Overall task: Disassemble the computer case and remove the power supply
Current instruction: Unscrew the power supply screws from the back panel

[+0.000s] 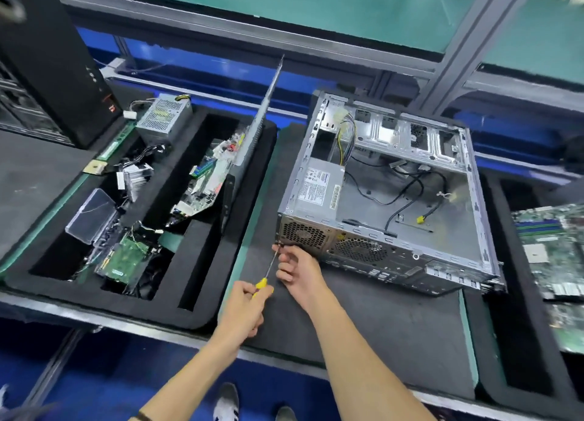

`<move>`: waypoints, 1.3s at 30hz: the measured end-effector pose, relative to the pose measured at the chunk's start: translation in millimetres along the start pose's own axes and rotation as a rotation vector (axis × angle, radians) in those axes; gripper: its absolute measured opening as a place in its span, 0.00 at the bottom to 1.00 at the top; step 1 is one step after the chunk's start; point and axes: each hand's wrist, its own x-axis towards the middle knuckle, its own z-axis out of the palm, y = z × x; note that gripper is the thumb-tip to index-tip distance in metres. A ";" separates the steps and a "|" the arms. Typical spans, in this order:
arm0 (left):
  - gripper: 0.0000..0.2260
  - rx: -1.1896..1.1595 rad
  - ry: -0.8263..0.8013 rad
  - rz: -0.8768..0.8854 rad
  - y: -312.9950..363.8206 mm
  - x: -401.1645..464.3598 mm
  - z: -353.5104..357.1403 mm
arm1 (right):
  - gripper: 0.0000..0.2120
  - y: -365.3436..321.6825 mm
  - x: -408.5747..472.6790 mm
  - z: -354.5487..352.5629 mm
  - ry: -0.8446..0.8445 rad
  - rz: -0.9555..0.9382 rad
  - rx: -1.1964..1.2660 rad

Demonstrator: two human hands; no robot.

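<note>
- Head view showed the computer case [388, 205] lying on its side on a dark foam mat [363, 325], with the side panel off and the inside open from above.
- The power supply [319, 188] sat in the near-left corner of the case, its label facing up, with a bundle of cables [346, 142] running from its far end.
- The left hand [245, 306] was clenched around the yellow handle of a screwdriver [267, 272]; the tip met the back panel near the lower-left corner of the fan grille [303, 234].
- The right hand [295, 267] had curled fingers beside the shaft, close to the tip. I could not tell if it pinched the shaft or a screw.
- I judged the power supply to be a stiff metal box, rather heavy for its size, with smooth sides that may slip.
- A good hold seemed to be on the 2 long sides of the box, not on the cables, which are soft and could snag on the frame.
- The sheet-metal edges of the case looked thin, so fingers needed care there.
</note>
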 end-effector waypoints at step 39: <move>0.14 -0.091 -0.253 0.157 -3.7 17.0 -44.4 | 0.12 10.1 2.5 -0.6 0.048 -0.093 -0.068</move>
